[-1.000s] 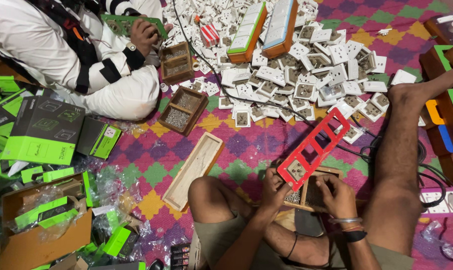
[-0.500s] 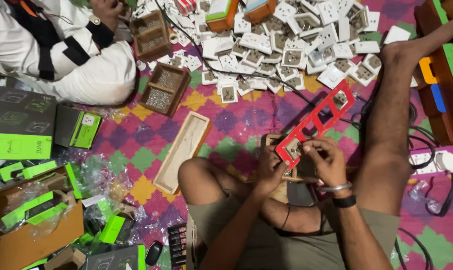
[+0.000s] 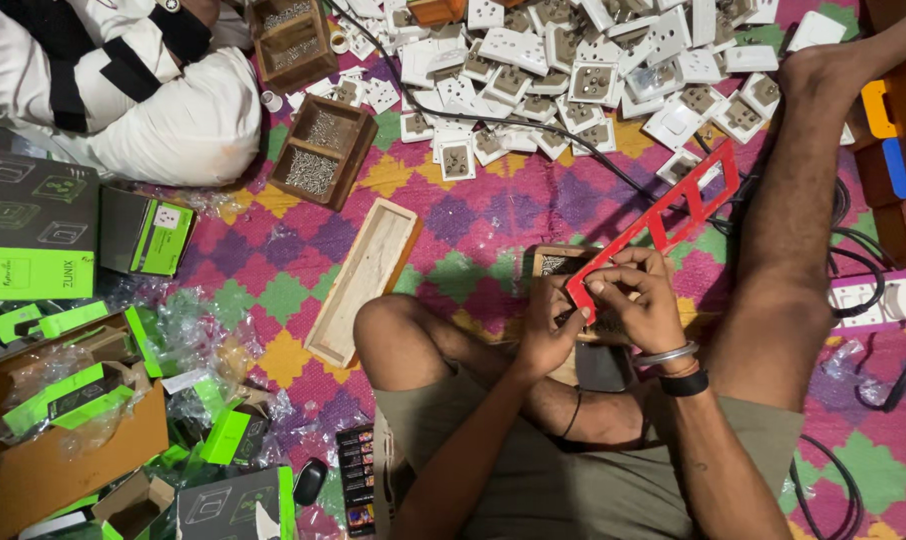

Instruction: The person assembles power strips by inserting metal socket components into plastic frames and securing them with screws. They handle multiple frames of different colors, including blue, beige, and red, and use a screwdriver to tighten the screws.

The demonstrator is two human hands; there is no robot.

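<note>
I sit on a patterned mat, looking down at my legs. My left hand point(image 3: 546, 322) and my right hand point(image 3: 635, 300) both grip the near end of a long red plastic frame point(image 3: 679, 221) with several rectangular openings. It slants up to the right from my hands. Under it a small wooden box point(image 3: 554, 261) is partly hidden. My right wrist wears a bangle and a dark band.
A pile of white switch and socket modules point(image 3: 583, 80) lies ahead. An empty long wooden tray point(image 3: 363, 279) lies beside my left knee. Two wooden boxes of screws point(image 3: 318, 152) stand near another person in white point(image 3: 123, 85). Green and black cartons point(image 3: 33, 240) lie left; cables point(image 3: 863, 270) right.
The view has shifted so the scene sits higher and closer. My hands stay on the red frame's near end, working it closer to my body.
</note>
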